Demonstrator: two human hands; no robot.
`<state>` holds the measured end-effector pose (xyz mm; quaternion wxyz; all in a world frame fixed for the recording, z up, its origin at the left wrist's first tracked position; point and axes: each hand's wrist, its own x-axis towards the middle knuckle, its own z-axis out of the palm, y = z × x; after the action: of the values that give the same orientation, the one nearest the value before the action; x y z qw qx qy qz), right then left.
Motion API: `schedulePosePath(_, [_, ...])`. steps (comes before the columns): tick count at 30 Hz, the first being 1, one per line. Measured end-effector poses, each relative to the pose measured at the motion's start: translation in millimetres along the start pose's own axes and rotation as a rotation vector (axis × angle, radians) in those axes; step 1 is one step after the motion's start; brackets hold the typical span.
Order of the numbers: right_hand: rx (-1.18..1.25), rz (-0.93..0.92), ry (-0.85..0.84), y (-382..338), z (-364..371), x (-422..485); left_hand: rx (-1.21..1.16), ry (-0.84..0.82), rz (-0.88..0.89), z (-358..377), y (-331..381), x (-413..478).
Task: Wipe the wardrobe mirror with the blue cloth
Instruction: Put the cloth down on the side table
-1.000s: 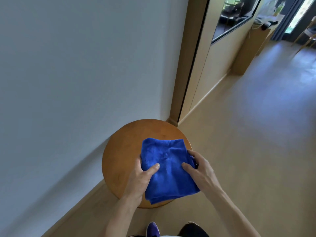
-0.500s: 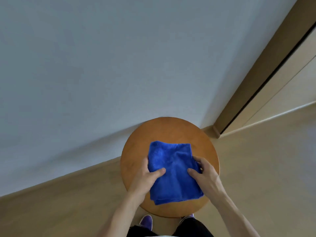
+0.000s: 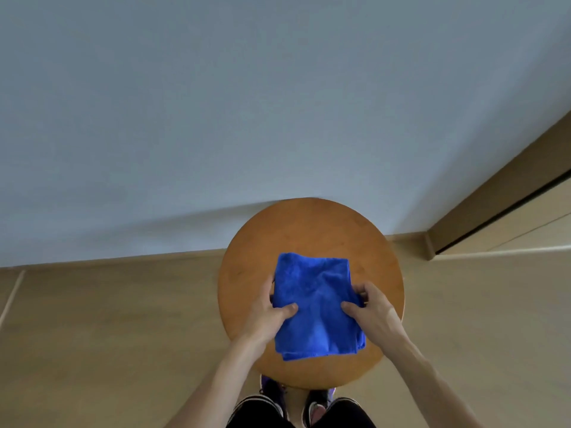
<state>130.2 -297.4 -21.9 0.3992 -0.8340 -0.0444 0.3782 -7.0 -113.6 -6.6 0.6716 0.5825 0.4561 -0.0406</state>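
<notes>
The blue cloth (image 3: pixel 315 307) looks like soft, fuzzy matt terry, the round stool (image 3: pixel 309 230) smooth satin-finished wood, the wall (image 3: pixel 247 103) flat matt paint, the floor (image 3: pixel 108 335) smooth pale wood-look boards.

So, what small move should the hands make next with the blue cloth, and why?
Probably lift the blue cloth off the stool. The left hand and the right hand both pinch its side edges, thumbs on top, yet it lies on the seat, and no mirror is in view.
</notes>
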Motion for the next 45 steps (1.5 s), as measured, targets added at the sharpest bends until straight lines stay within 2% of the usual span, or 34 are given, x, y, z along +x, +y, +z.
schedulePosePath(7, [-0.087, 0.079, -0.047, 24, 12, 42, 0.016, -0.001, -0.067, 8, -27, 48])
schedulePosePath(12, [-0.159, 0.151, -0.077, 55, 36, 79, 0.051, -0.003, -0.121, 13, -72, 93])
schedulePosePath(18, [-0.26, 0.161, -0.099, 71, 71, 121, 0.111, -0.007, -0.126, 11, -107, 138])
schedulePosePath(28, [-0.244, 0.118, 0.027, 61, 89, 187, 0.29, 0.017, 0.036, 12, -86, 221])
schedulePosePath(33, [-0.307, 0.146, 0.047, 72, 100, 196, 0.357, 0.126, 0.07, 20, -94, 228])
schedulePosePath(35, [-0.305, 0.149, 0.068, 77, 104, 194, 0.389, 0.112, 0.153, 23, -100, 224])
schedulePosePath(38, [-0.306, 0.186, 0.081, 83, 107, 190, 0.549, 0.11, 0.153, 27, -109, 218])
schedulePosePath(40, [-0.376, 0.238, 0.046, 85, 108, 189, 0.66, 0.119, 0.186, 27, -112, 219])
schedulePosePath(43, [-0.55, 0.291, -0.064, 86, 109, 186, 0.682, 0.118, 0.253, 21, -105, 229])
schedulePosePath(45, [-0.61, 0.242, 0.019, 85, 109, 184, 0.664, 0.152, 0.269, 14, -100, 237])
